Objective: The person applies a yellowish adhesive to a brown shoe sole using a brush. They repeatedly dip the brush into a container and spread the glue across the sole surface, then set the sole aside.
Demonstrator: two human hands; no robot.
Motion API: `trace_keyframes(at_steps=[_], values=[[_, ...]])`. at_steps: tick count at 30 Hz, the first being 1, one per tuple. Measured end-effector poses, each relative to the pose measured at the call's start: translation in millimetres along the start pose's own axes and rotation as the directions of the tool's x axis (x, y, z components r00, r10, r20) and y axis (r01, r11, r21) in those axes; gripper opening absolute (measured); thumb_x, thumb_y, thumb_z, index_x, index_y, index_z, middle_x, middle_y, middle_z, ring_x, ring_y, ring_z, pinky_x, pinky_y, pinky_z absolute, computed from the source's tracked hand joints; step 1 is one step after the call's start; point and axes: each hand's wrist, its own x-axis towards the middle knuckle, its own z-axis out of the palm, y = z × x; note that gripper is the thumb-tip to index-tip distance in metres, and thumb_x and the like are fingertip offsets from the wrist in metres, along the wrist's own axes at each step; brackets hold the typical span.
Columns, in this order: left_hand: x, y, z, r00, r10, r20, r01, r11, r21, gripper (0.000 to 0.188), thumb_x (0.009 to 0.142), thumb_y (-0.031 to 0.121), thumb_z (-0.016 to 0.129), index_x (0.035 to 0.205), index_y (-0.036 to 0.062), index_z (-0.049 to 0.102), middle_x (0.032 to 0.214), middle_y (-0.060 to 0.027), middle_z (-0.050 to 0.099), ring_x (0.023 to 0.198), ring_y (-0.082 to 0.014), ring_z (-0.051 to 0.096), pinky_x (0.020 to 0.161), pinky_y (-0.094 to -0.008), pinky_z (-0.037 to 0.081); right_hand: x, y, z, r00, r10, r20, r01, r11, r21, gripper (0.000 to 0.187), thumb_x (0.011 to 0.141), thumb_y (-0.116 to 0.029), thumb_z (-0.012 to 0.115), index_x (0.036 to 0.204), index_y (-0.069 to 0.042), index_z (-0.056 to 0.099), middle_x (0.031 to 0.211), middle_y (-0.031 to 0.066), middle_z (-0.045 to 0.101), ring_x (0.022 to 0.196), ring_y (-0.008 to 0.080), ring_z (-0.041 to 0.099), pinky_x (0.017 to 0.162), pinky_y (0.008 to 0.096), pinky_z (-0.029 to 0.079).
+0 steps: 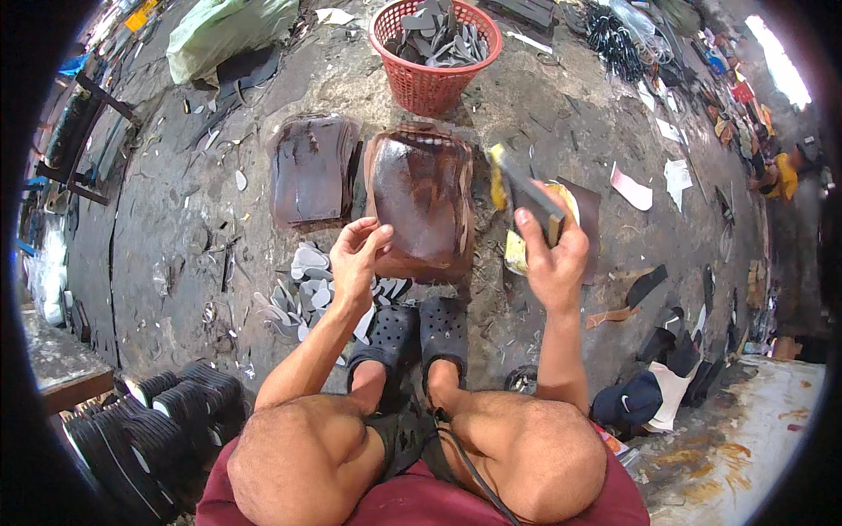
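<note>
My right hand (561, 254) grips a flat dark block (535, 193) whose far end is crusted with yellow; the block is slightly blurred. Under that hand, partly hidden, is a yellow-and-white container (516, 252) on a brown sheet (589, 223). My left hand (355, 259) hovers by the near left edge of a stack of glossy brown sheets (421, 197), its fingers loosely bent and apart, with nothing visible in them. A second stack of brown sheets (311, 171) lies to the left. Grey cut-out pieces (298, 294) are heaped beside my left forearm.
Beyond the stacks stands a red plastic basket (430, 88) of grey pieces. Black sole-shaped pieces (175, 412) are stacked at lower left. A dark cap (627, 399) lies at lower right. A pale green sack (224, 35) is at far left. Scraps litter the floor around my clogs (443, 329).
</note>
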Motion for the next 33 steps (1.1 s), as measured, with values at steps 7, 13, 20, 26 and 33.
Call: trace_keyframes(at_steps=[7,13,20,26,33], values=[[3.0,-8.7,25.9,0.963,-0.251,-0.098,0.237,0.962,-0.133,0.073,0.079,-0.009,0.074,0.143,0.0035,0.041,0.1,-0.0095,0.068,0.087,-0.0186,0.067,0.065,-0.0325,0.051,1.0,31.5,5.0,0.975,0.094,-0.202,-0.066,0.988,0.139,0.036,0.094,-0.009,0.074,0.126,0.004,0.063,0.116,0.0085,0.068,0.106,0.0154,0.062,0.095,0.0292,0.047],[20.4,38.0,42.7,0.989,-0.134,-0.061,0.126,0.983,-0.131,0.069,0.081,-0.006,0.066,0.146,0.0024,0.047,0.081,-0.0026,0.065,0.067,-0.0102,0.055,0.06,-0.026,0.043,0.5,30.9,2.5,0.954,0.154,-0.256,-0.117,0.981,0.154,0.033,0.093,-0.01,0.076,0.119,0.006,0.065,0.105,0.0047,0.068,0.09,0.0129,0.058,0.081,0.0278,0.045],[95.4,82.5,-13.8,0.976,0.041,-0.212,-0.09,0.97,-0.227,0.065,0.077,-0.009,0.065,0.138,0.0113,0.055,0.085,0.0,0.066,0.065,-0.008,0.056,0.051,-0.0237,0.034,3.0,29.6,-1.2,0.946,0.099,-0.308,-0.026,0.973,0.23,0.013,0.095,-0.008,0.072,0.101,0.002,0.067,0.098,0.004,0.069,0.086,0.0108,0.06,0.078,0.0273,0.047],[172.5,35.6,-143.4,0.918,0.032,-0.396,-0.019,0.999,0.037,0.064,0.076,-0.004,0.07,0.137,0.0058,0.056,0.089,-0.0053,0.068,0.075,-0.0163,0.062,0.07,-0.0382,0.048,3.8,34.6,9.8,0.957,0.145,-0.251,-0.082,0.966,0.247,0.018,0.094,-0.008,0.073,0.106,0.003,0.066,0.1,0.004,0.069,0.089,0.0108,0.06,0.08,0.0275,0.047],[82.4,-4.9,-87.4,0.552,0.827,0.111,-0.437,0.173,0.883,0.072,0.077,0.011,0.078,0.142,0.0014,0.052,0.143,-0.0212,0.053,0.133,-0.0378,0.05,0.113,-0.0494,0.038,15.1,46.5,-10.1,0.951,0.125,-0.283,-0.126,0.992,0.013,0.033,0.093,-0.012,0.075,0.119,0.005,0.066,0.11,0.0082,0.069,0.102,0.0165,0.061,0.092,0.0322,0.047]])
